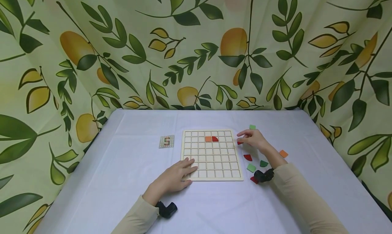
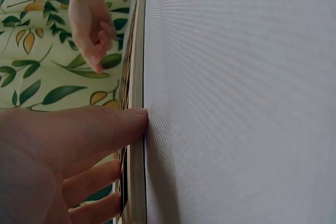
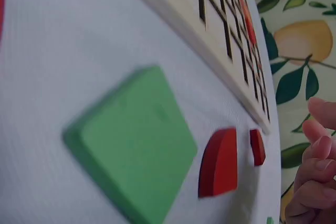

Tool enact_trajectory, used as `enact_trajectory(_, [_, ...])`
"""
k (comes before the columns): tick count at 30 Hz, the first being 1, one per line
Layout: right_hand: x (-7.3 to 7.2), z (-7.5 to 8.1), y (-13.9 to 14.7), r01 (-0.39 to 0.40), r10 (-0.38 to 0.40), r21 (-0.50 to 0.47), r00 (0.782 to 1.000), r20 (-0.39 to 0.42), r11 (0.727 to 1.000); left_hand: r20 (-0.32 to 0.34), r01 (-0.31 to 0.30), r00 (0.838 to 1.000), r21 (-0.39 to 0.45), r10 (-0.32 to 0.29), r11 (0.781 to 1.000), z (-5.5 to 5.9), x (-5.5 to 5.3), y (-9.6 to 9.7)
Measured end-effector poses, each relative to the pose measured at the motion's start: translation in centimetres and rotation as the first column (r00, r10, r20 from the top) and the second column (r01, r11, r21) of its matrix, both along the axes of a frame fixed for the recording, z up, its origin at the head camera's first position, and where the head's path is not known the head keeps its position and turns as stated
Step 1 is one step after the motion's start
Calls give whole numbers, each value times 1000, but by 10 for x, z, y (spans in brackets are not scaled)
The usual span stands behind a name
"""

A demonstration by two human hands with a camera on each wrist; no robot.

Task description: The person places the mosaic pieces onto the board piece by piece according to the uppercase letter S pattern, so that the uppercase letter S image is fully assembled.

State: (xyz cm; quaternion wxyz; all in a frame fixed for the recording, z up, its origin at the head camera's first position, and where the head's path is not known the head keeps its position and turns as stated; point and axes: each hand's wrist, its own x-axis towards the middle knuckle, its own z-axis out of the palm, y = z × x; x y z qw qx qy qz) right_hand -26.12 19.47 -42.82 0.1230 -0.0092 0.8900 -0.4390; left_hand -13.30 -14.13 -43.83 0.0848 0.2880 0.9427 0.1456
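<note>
A pale wooden grid board (image 1: 211, 156) lies on the table. In its upper rows an orange square (image 1: 208, 138) sits beside a red quarter-round piece (image 1: 215, 138). My left hand (image 1: 174, 175) rests at the board's near left corner, fingers spread over the grid and thumb against the front edge. Off the right edge, my right hand (image 1: 252, 138) hangs above the table with loosely bent fingers and nothing between them. Below those fingers lies a red piece (image 3: 257, 147), partly hidden in the head view. Closer in are another red piece (image 3: 220, 163) and a green square (image 3: 136, 142).
A small pattern card (image 1: 166, 141) lies left of the board. Right of it are scattered a dark green quarter-round (image 1: 263, 163), an orange square tile (image 1: 283, 153), a far green square (image 1: 252, 127) and a near red piece (image 1: 253, 180). A leaf-patterned curtain (image 1: 196, 57) hangs behind.
</note>
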Motion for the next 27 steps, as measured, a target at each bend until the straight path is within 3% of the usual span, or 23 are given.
enact_trajectory(12, [-14, -10, 13, -20, 17, 30, 998, 67, 999, -9, 5, 1000, -5, -6, 1000, -1, 0, 0])
enact_trajectory(27, [-21, -19, 15, -55, 50, 53, 995, 87, 997, -3, -5, 1000, 0, 5, 1000, -2, 0, 0])
